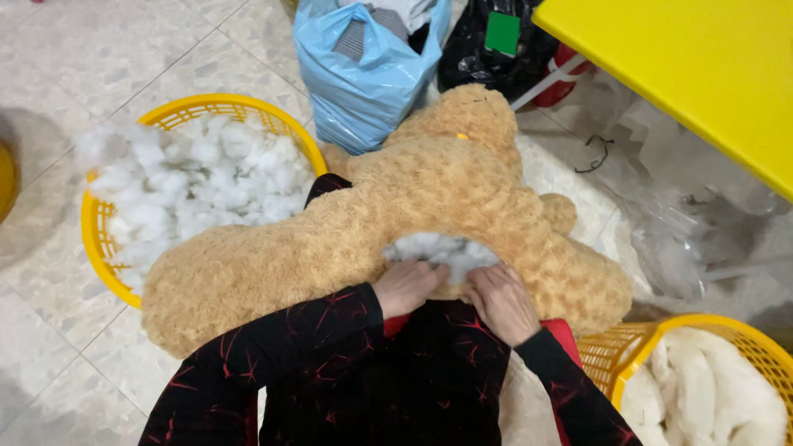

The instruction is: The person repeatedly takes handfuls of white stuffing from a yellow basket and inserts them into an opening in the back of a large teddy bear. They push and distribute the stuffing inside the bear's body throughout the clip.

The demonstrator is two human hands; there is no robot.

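A large tan plush bear (429, 206) lies across my lap, its head pointing away from me. An opening in its body shows white stuffing (442, 250). My left hand (406, 287) presses into the near left edge of that opening, fingers curled on the stuffing. My right hand (502, 301) rests at the opening's right edge, fingers bent against the plush and the fibre. Both arms wear black sleeves with red marks.
A yellow basket (103, 248) heaped with white stuffing stands on the tiled floor at left. Another yellow basket (636, 347) with white fibre sits at lower right. A blue plastic bag (359, 74), a black bag (496, 49) and a yellow table (702, 66) are beyond.
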